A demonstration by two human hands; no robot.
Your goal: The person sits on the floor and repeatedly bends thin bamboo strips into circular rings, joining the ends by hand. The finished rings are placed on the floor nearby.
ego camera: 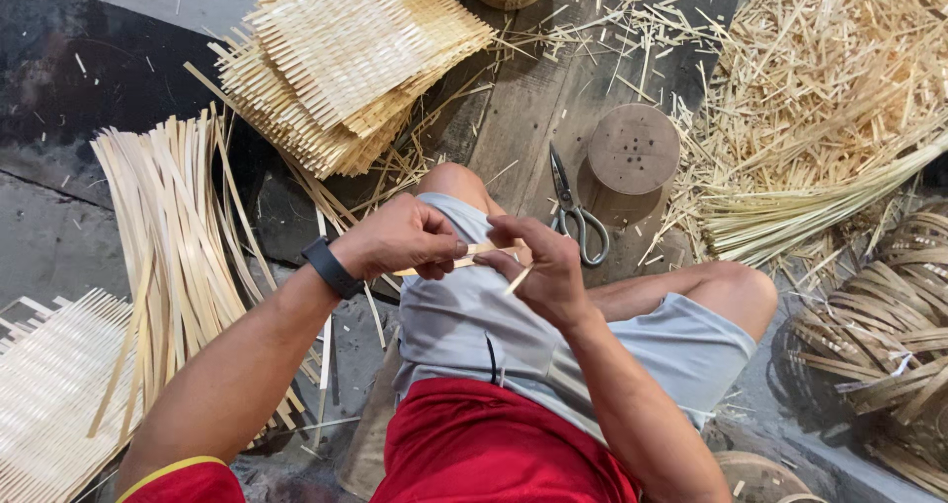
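While left hand (400,236) and right hand (538,266) pinch one bamboo strip (472,257), one scissors (576,214), one round block (633,149).

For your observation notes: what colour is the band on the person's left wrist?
Black wristband, seen best in the head view.

A thin, pale bamboo strip (481,255) sits at the middle of the frame, just above the lap in grey shorts. It is flat, narrow and straw-coloured, lying nearly level with a slight tilt. Its left part is pinched in the fingertips of the left hand (400,236), its right part in those of the right hand (538,266). A short pale end pokes out slanting below the right hand's fingers.
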